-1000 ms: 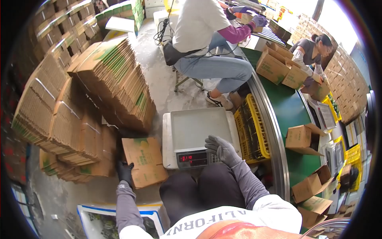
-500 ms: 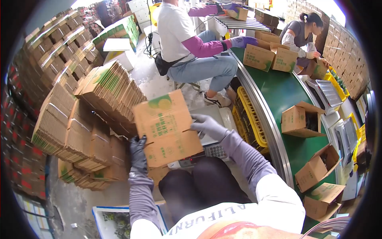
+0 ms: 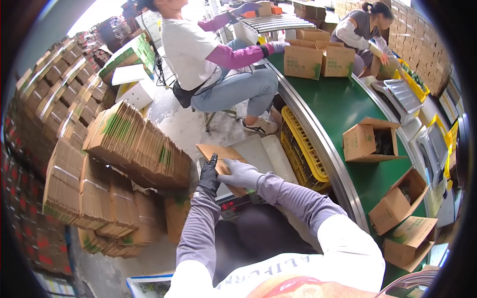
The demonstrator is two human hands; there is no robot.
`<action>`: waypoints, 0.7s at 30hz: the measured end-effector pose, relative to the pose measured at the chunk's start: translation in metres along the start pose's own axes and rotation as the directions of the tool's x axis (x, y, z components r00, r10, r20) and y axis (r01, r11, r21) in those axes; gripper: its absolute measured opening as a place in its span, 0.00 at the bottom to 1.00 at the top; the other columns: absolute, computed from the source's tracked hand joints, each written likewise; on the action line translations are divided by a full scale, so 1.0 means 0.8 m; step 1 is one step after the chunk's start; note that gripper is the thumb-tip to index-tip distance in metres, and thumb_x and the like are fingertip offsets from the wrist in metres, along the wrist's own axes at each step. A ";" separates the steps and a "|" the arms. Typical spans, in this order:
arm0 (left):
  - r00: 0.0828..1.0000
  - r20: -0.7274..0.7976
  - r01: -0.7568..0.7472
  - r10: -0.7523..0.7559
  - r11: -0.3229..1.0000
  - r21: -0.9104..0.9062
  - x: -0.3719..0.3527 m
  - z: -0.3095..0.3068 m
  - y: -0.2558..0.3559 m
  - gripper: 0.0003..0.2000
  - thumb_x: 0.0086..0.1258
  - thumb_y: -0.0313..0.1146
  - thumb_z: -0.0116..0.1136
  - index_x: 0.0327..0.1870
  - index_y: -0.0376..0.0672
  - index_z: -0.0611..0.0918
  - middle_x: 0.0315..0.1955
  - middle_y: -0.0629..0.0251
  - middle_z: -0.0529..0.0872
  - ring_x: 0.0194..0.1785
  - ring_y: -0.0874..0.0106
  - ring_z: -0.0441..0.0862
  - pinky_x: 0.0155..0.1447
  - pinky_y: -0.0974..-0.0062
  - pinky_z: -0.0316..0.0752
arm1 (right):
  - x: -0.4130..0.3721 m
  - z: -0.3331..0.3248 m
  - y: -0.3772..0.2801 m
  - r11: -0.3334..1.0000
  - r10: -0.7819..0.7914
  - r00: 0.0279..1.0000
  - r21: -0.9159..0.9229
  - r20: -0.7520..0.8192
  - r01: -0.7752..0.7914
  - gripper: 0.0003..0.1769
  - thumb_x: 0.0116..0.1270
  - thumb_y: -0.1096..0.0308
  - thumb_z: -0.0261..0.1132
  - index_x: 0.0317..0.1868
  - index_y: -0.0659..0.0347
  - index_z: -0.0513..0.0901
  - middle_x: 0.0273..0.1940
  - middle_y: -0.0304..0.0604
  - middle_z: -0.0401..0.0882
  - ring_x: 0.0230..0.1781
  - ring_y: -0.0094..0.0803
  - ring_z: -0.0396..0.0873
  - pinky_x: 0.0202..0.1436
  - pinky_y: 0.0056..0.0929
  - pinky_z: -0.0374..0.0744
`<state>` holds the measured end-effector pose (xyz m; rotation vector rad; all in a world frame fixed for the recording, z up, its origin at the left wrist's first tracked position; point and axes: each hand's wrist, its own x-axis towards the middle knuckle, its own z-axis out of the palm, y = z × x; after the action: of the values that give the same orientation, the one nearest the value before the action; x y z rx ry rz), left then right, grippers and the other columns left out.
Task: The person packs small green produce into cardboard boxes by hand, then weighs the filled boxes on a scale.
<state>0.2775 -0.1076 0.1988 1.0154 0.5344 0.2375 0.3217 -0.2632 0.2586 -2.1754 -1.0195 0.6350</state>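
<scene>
A folded brown cardboard box (image 3: 222,153) is tilted between my two gloved hands, above my lap and the scale. My left hand (image 3: 209,178), in a black glove, grips its left edge. With its fingers across the front face of the cardboard, my right hand (image 3: 241,175) in a grey glove presses close beside the left one. Below them the red digits of the scale (image 3: 229,204) are lit. Stacks of flattened cardboard boxes (image 3: 136,136) stand to the left of my hands.
A green conveyor belt (image 3: 328,102) curves along the right with open boxes (image 3: 370,141) on it. A yellow crate (image 3: 303,146) stands beside it. One co-worker (image 3: 186,47) sits ahead, another (image 3: 360,32) works across the belt. A white foam box (image 3: 136,94) lies back left.
The cardboard has turned from facing me flat to a narrow, tilted view. My hands have come together on it. The view has shifted, and the seated co-worker's arm has drawn back from the boxes.
</scene>
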 end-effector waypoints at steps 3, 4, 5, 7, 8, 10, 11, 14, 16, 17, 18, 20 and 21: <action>0.999 0.024 0.036 -0.033 0.992 -0.123 -0.011 0.005 0.000 0.25 0.73 0.52 0.47 0.62 0.42 0.70 0.51 0.57 0.79 0.48 0.62 0.80 0.49 0.65 0.79 | 0.007 0.020 0.015 0.991 -0.043 0.998 0.132 0.045 0.036 0.47 0.64 0.36 0.50 0.67 0.72 0.59 0.63 0.66 0.65 0.65 0.57 0.64 0.67 0.40 0.63; 0.998 0.048 0.057 -0.048 0.973 -0.226 -0.017 0.011 0.004 0.26 0.74 0.52 0.45 0.62 0.41 0.70 0.51 0.57 0.79 0.48 0.62 0.81 0.49 0.65 0.79 | 0.010 0.026 0.016 0.981 -0.081 0.997 0.176 0.015 0.077 0.47 0.65 0.36 0.50 0.67 0.72 0.59 0.63 0.66 0.64 0.66 0.56 0.63 0.68 0.40 0.62; 0.996 0.071 0.080 -0.059 0.940 -0.332 -0.018 0.013 0.005 0.26 0.74 0.53 0.44 0.62 0.41 0.70 0.50 0.57 0.79 0.47 0.62 0.81 0.48 0.65 0.79 | 0.011 0.030 0.018 0.970 -0.116 0.993 0.213 -0.014 0.117 0.46 0.65 0.36 0.50 0.68 0.71 0.59 0.63 0.66 0.64 0.67 0.56 0.62 0.69 0.40 0.60; 0.995 0.094 0.038 -0.017 0.973 -0.227 -0.011 0.003 0.004 0.28 0.74 0.54 0.43 0.63 0.41 0.67 0.49 0.54 0.78 0.52 0.61 0.78 0.54 0.65 0.76 | 0.012 0.010 0.010 0.938 -0.118 0.992 0.331 0.035 0.100 0.44 0.67 0.38 0.48 0.68 0.70 0.59 0.65 0.65 0.63 0.68 0.53 0.61 0.70 0.39 0.58; 0.994 0.105 0.041 -0.022 0.982 -0.187 -0.010 0.007 0.009 0.26 0.74 0.51 0.45 0.63 0.40 0.67 0.49 0.54 0.77 0.52 0.61 0.77 0.55 0.64 0.75 | 0.011 0.003 0.009 0.926 -0.122 0.992 0.362 0.027 0.104 0.43 0.67 0.39 0.48 0.68 0.69 0.59 0.65 0.64 0.63 0.68 0.53 0.61 0.70 0.39 0.58; 0.989 0.136 -0.077 0.058 0.988 0.134 0.006 -0.002 0.003 0.24 0.74 0.44 0.48 0.63 0.38 0.66 0.48 0.55 0.78 0.52 0.63 0.77 0.56 0.67 0.74 | 0.018 -0.007 0.018 0.896 -0.131 0.991 0.430 0.010 0.114 0.41 0.67 0.40 0.51 0.67 0.67 0.62 0.64 0.61 0.65 0.67 0.51 0.63 0.69 0.37 0.61; 0.978 0.155 -0.191 0.139 0.895 0.402 0.019 -0.011 -0.005 0.23 0.74 0.39 0.50 0.64 0.36 0.66 0.46 0.56 0.78 0.51 0.65 0.76 0.56 0.69 0.74 | 0.021 -0.016 0.022 0.883 -0.114 0.994 0.459 0.005 0.099 0.41 0.67 0.41 0.52 0.67 0.67 0.62 0.64 0.61 0.66 0.66 0.50 0.64 0.68 0.36 0.62; 0.649 0.542 -0.546 0.534 -0.170 0.820 0.029 -0.023 -0.012 0.28 0.73 0.45 0.53 0.64 0.33 0.64 0.48 0.56 0.78 0.52 0.69 0.76 0.55 0.75 0.71 | 0.032 -0.042 0.048 0.858 -0.033 0.998 0.511 -0.050 0.054 0.38 0.65 0.45 0.57 0.66 0.66 0.65 0.61 0.59 0.70 0.63 0.50 0.69 0.64 0.35 0.67; 0.871 0.115 -0.398 0.478 0.547 0.736 0.021 0.021 0.005 0.30 0.70 0.40 0.57 0.67 0.34 0.61 0.50 0.57 0.76 0.53 0.69 0.75 0.56 0.74 0.71 | 0.036 -0.092 0.037 0.946 0.117 0.987 0.316 -0.113 -0.076 0.30 0.64 0.57 0.59 0.63 0.61 0.68 0.53 0.58 0.77 0.55 0.51 0.76 0.57 0.39 0.73; 0.945 -0.060 -0.245 0.322 0.817 0.522 0.018 0.038 0.011 0.31 0.69 0.38 0.59 0.68 0.35 0.60 0.52 0.57 0.75 0.54 0.69 0.74 0.56 0.74 0.71 | 0.039 -0.092 0.038 0.976 0.104 0.984 0.205 -0.147 -0.073 0.28 0.63 0.58 0.58 0.63 0.60 0.68 0.49 0.57 0.79 0.51 0.51 0.78 0.54 0.40 0.74; 0.948 -0.064 -0.237 0.313 0.823 0.516 0.038 0.020 -0.003 0.33 0.67 0.31 0.60 0.70 0.36 0.58 0.49 0.58 0.76 0.50 0.69 0.76 0.53 0.74 0.73 | 0.044 -0.089 0.040 0.993 0.089 0.979 0.093 -0.182 -0.073 0.27 0.63 0.60 0.56 0.62 0.59 0.68 0.45 0.57 0.81 0.46 0.51 0.80 0.51 0.41 0.76; 0.951 0.034 -0.288 0.307 0.840 0.459 0.066 0.006 0.005 0.37 0.63 0.26 0.61 0.72 0.38 0.54 0.52 0.56 0.75 0.53 0.70 0.73 0.55 0.75 0.72 | 0.048 -0.077 0.038 0.989 0.040 0.998 -0.141 -0.053 -0.047 0.29 0.61 0.66 0.54 0.64 0.58 0.64 0.40 0.58 0.82 0.40 0.54 0.82 0.45 0.45 0.78; 0.949 0.077 -0.307 0.304 0.851 0.426 0.080 -0.005 0.010 0.40 0.61 0.23 0.62 0.73 0.38 0.53 0.53 0.55 0.74 0.54 0.71 0.72 0.56 0.75 0.72 | 0.043 -0.072 0.028 0.972 0.030 0.995 -0.233 0.093 -0.008 0.30 0.60 0.68 0.54 0.65 0.60 0.61 0.41 0.58 0.82 0.41 0.53 0.82 0.45 0.45 0.78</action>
<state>0.3304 -0.0732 0.1838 1.5423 0.4240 0.4103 0.3904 -0.2663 0.2763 -2.3790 -1.1755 0.6623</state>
